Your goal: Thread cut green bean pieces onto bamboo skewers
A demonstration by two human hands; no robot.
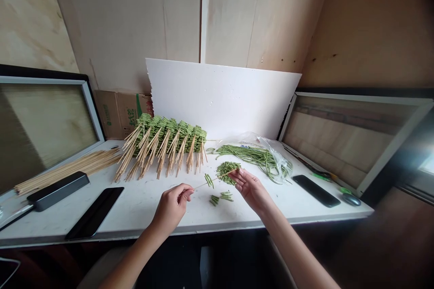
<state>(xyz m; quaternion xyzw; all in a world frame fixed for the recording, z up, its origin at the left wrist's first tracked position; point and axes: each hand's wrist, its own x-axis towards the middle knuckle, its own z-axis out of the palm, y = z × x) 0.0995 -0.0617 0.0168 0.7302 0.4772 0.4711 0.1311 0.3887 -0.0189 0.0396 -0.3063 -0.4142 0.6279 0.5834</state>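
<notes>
One thin skewer (219, 178) slants over the white table (142, 210), a few short bean pieces (209, 180) threaded across it. Left hand (173, 202): fingertips closed in a pinch on the skewer's left part. Right hand (249, 187): thumb and fingers gripping its right part, just in front of a cut-bean pile (227, 168). Two small bean clusters (226, 196) lie nearer. Far left, stacked loaded skewers (169, 133); far right, long uncut beans (247, 153).

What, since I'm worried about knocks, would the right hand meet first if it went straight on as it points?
Probably the pile of cut green beans, though the right hand might pass above it; depth is unclear.
</notes>
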